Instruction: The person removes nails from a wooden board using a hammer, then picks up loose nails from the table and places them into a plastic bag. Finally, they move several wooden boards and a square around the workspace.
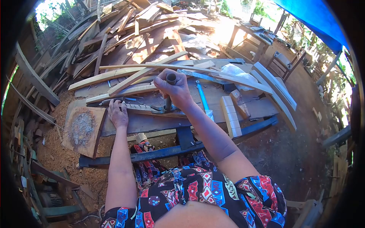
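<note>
My right hand (173, 89) is closed around the upright dark tube handle (171, 78) of a hammer-like tool. Its metal lower end (166, 106) meets a notched wooden strip (140, 107) on the workbench. My left hand (118, 114) is at the strip's left end, fingers bent over it and gripping it. Beside those fingertips lies a dark, slim tool (104, 103), whose kind I cannot make out. A longer pale wooden bar (133, 91) lies just behind the strip.
A blue-handled tool (202, 95), pale wooden blocks (230, 116) and long curved boards (273, 85) lie to the right. On the left stands a wood block (68, 131) with a rough grey top. A dark curved beam (148, 156) crosses before me; a scrap wood pile (125, 30) rises behind.
</note>
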Demonstrator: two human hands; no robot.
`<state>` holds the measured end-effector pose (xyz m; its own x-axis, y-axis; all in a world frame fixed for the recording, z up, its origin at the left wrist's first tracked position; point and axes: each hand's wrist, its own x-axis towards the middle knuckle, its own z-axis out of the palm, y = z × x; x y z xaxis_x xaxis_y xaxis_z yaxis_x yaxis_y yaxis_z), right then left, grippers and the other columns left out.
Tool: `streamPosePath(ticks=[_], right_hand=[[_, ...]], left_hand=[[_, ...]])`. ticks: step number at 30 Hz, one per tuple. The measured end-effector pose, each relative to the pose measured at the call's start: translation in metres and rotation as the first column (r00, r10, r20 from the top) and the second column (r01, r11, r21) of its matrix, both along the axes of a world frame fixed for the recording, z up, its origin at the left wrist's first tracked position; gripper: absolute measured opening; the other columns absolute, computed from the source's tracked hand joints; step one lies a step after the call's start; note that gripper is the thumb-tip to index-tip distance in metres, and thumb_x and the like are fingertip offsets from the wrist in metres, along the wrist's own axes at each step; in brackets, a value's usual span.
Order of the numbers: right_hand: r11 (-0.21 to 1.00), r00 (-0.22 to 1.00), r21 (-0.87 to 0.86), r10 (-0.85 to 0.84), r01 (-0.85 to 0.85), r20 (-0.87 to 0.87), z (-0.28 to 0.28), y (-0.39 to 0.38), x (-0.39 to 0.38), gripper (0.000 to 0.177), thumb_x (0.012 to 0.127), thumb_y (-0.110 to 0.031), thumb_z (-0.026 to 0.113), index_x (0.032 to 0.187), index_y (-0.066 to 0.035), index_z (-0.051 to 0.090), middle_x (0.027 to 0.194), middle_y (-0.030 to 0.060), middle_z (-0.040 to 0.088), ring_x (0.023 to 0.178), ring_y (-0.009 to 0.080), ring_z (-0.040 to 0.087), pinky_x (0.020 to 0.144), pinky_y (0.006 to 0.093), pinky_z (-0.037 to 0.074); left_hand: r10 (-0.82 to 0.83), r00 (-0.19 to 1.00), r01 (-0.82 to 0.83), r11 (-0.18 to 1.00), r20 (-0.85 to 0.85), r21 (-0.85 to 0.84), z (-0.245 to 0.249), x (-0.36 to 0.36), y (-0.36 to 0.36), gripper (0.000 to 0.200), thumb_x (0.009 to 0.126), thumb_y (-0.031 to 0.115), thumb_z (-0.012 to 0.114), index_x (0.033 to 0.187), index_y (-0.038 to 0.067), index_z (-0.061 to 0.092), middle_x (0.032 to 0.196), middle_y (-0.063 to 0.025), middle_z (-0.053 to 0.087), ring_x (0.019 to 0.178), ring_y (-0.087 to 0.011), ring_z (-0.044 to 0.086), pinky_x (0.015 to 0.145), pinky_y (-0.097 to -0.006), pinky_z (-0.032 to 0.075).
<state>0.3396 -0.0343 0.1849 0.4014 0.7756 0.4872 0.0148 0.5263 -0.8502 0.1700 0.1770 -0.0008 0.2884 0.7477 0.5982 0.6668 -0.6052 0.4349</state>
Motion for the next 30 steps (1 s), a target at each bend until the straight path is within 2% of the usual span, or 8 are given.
streamPosePath(ticks=[3,5,30], right_hand=[[1.000,1.000,0.013,-0.018,0.019,-0.011,0.0015,-0.0005,-0.0014,0.031,0.085,-0.031,0.070,0.072,-0.006,0.058,0.055,-0.0038,0.051,0.046,0.0019,0.043,0.041,0.0180,0.033],[1.000,1.000,-0.005,-0.008,0.008,0.018,0.0009,-0.0014,0.0001,0.026,0.086,-0.026,0.068,0.076,-0.004,0.059,0.059,-0.0021,0.052,0.048,0.0028,0.045,0.044,0.0189,0.037],[1.000,1.000,0.000,0.004,-0.004,-0.006,-0.0004,-0.0025,0.0007,0.025,0.086,-0.025,0.068,0.077,-0.004,0.059,0.059,-0.0013,0.053,0.049,0.0035,0.046,0.044,0.0192,0.036]], left_hand=[[0.000,1.000,0.000,1.000,0.001,0.005,-0.0011,0.0001,0.0006,0.031,0.089,0.039,0.052,0.107,0.014,0.056,0.133,-0.0078,0.045,0.122,-0.0311,0.042,0.098,-0.0465,0.035],[0.006,1.000,-0.006,1.000,-0.002,0.001,-0.0010,0.0001,0.0005,0.031,0.089,0.039,0.052,0.107,0.014,0.056,0.133,-0.0078,0.046,0.122,-0.0311,0.042,0.098,-0.0464,0.035],[0.005,1.000,-0.005,1.000,0.000,0.010,0.0009,0.0002,-0.0004,0.032,0.089,0.040,0.051,0.106,0.013,0.057,0.132,-0.0079,0.046,0.121,-0.0318,0.043,0.097,-0.0469,0.036]])
